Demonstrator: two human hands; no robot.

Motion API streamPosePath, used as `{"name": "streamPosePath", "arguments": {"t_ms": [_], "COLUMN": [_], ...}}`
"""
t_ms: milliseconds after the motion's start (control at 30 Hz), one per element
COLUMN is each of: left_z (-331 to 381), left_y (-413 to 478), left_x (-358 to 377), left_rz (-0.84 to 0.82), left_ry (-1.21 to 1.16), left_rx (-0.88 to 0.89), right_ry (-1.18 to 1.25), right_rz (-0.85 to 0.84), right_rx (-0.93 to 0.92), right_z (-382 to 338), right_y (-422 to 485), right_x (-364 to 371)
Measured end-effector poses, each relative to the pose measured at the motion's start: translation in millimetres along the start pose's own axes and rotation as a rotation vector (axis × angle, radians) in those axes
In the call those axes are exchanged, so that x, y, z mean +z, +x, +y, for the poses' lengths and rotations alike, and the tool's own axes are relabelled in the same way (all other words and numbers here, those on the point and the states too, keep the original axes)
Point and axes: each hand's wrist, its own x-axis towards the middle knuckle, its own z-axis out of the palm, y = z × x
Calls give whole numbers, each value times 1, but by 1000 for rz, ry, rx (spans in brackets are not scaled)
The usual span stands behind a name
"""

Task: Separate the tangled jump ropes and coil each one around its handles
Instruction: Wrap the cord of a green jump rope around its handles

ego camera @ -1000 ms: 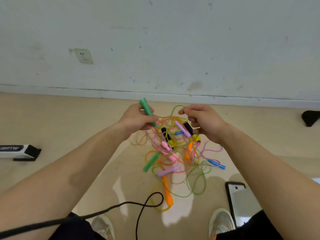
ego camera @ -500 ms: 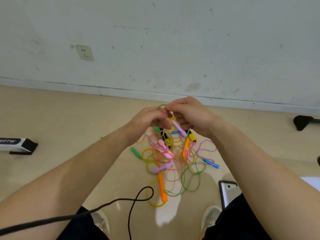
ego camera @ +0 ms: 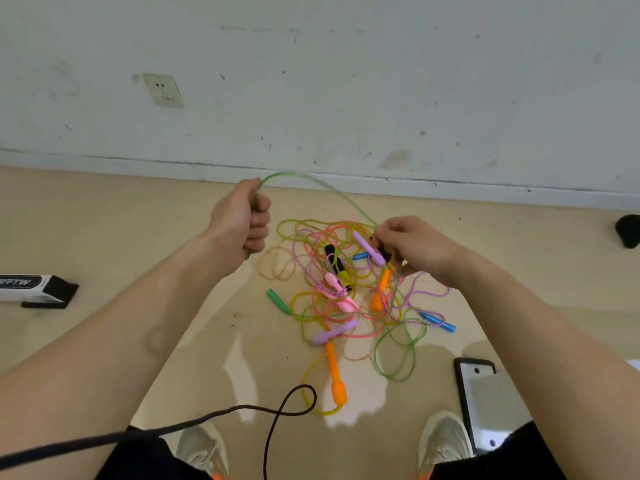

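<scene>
1. green rope [ego camera: 332,189]: a free span arcs from the top of the left fist, up past the skirting line, then slopes down to the right hand. its long axis runs left to right, high on the left and low on the right.
2. left hand [ego camera: 242,220]: closed in a fist round the green rope. a short green end shows below the fist; cannot tell whether a handle sits inside.
3. right hand [ego camera: 412,247]: fingers curled, pinching into the top of the tangle [ego camera: 341,292] where the green span enters it, beside a purple handle [ego camera: 369,248]. which strand it actually pinches is hidden.
4. the tangle lies on the floor [ego camera: 104,220], below and between the hands, touching the right hand and apart from the left.
5. a loose green handle [ego camera: 278,301] lies at the pile's left edge, nearer the left hand.
6. judgement: the rest of the green rope is likely buried in the pile, so the coming pull would go up and leftward, away from the right-hand anchor. snagging on the pink and yellow loops looks likely.
7. outward: an orange handle [ego camera: 336,375] and a black cable [ego camera: 277,408] lie near the shoes, with a phone [ego camera: 485,403] on the right.
</scene>
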Motion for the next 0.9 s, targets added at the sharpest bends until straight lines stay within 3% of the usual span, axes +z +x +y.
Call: {"name": "streamPosePath", "arguments": {"t_ms": [133, 233, 333, 400, 467, 567, 667, 733, 800, 900], "left_z": [-17, -34, -62, -74, -69, -47, -21, -7, 3, 9], "left_y": [-16, -34, -39, -37, -38, -34, -33, -33, -28, -17], "left_x": [28, 49, 56, 57, 58, 58, 57, 55, 48, 30], "left_rz": [-135, -351, -562, -560, -471, -370, -314, -289, -222, -61], "left_ry": [223, 436, 751, 805, 674, 284, -71, -222, -314, -343], "left_rx": [114, 215, 198, 169, 111, 52, -17, -22, 5, 82], "right_ry": [342, 596, 799, 910, 892, 594, 439, 374, 308, -1], "right_rz": [-43, -68, -11, 53, 140, 228, -72, -374, -571, -513], "right_rx": [-103, -135, -125, -113, -78, 69, 159, 150, 174, 242], "right_z": [-35, -55, -67, -69, -60, -35, -5, 13, 27, 49], "right_y": [-8, -11, -10, -8, -3, 4, 1, -5, -10, -15], "right_x": [7, 12, 13, 9, 3, 3, 23, 42, 57, 61]}}
